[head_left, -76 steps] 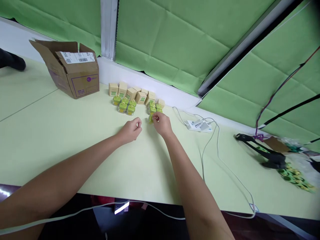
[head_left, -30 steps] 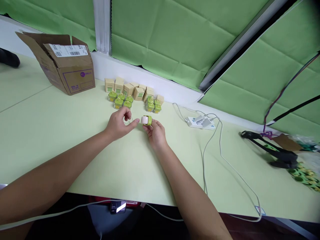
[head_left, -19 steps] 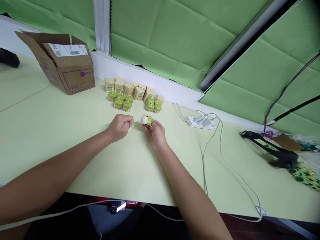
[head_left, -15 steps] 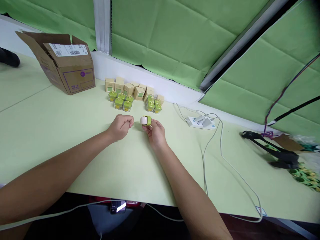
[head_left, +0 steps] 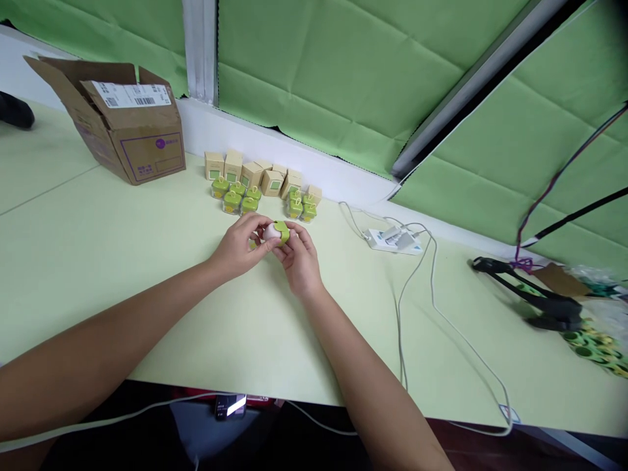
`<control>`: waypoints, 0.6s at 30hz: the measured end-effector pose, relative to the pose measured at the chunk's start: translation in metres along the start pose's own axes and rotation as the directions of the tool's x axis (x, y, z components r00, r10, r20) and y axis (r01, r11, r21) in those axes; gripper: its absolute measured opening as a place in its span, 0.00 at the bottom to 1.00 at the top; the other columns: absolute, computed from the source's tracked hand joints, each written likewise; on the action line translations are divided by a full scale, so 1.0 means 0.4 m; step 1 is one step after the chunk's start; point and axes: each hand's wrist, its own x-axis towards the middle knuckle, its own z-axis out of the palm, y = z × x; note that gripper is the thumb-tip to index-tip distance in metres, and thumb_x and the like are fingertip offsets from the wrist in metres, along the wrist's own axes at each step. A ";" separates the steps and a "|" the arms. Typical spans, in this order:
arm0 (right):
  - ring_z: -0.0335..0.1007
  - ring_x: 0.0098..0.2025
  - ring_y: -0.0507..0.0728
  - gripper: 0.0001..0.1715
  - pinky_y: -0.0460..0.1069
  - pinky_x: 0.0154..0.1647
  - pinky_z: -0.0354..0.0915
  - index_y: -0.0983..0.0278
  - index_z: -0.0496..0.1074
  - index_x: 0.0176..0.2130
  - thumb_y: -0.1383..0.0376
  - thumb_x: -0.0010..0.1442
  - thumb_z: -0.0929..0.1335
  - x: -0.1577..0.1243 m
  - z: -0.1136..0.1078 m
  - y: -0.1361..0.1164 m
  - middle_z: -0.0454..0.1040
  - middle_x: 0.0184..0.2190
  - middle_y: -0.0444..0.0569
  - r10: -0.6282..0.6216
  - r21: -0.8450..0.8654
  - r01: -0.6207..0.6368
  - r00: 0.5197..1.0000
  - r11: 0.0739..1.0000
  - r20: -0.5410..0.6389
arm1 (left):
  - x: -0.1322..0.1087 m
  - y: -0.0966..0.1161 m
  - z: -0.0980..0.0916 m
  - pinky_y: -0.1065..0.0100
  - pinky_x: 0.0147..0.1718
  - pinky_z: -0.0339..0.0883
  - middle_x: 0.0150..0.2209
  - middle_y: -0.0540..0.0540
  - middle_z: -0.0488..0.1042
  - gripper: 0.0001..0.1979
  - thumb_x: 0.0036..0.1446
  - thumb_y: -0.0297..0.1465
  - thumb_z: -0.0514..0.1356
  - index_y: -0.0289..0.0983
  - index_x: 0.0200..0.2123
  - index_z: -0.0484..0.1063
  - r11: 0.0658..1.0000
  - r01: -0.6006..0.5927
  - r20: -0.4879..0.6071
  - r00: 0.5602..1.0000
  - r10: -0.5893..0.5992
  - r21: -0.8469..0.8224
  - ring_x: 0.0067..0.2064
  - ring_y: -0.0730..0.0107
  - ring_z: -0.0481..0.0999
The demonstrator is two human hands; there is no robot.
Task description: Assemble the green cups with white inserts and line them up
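The small white-and-green piece (head_left: 277, 231) sits between the left hand (head_left: 236, 249) and the right hand (head_left: 301, 261), over the tabletop (head_left: 230, 327) nearer its back edge, long axis roughly side to side. The left hand pinches the white end (head_left: 270, 232) between thumb and fingers; the right hand closes on the green band (head_left: 282, 229).

Whitish-pink piece (head_left: 270, 233), green band (head_left: 281, 231).
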 end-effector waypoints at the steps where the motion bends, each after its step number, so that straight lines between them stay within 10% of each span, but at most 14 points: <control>1: 0.81 0.44 0.56 0.25 0.54 0.48 0.78 0.56 0.72 0.50 0.48 0.58 0.74 -0.003 0.002 -0.005 0.81 0.41 0.44 0.017 -0.007 -0.017 0.999 1.000 0.032 | 0.000 0.002 -0.002 0.66 0.42 0.73 0.46 0.42 0.73 0.13 0.63 0.37 0.63 0.38 0.48 0.72 0.999 -0.033 0.004 0.999 0.033 0.036 0.45 0.66 0.74; 18: 0.83 0.40 0.59 0.34 0.56 0.51 0.77 0.58 0.71 0.50 0.49 0.50 0.80 -0.019 0.014 -0.023 0.82 0.33 0.43 0.104 -0.054 -0.098 0.987 0.994 0.123 | -0.006 0.008 -0.003 0.68 0.37 0.72 0.45 0.43 0.67 0.12 0.62 0.29 0.60 0.40 0.49 0.75 0.980 -0.130 0.044 0.991 0.125 0.151 0.44 0.66 0.73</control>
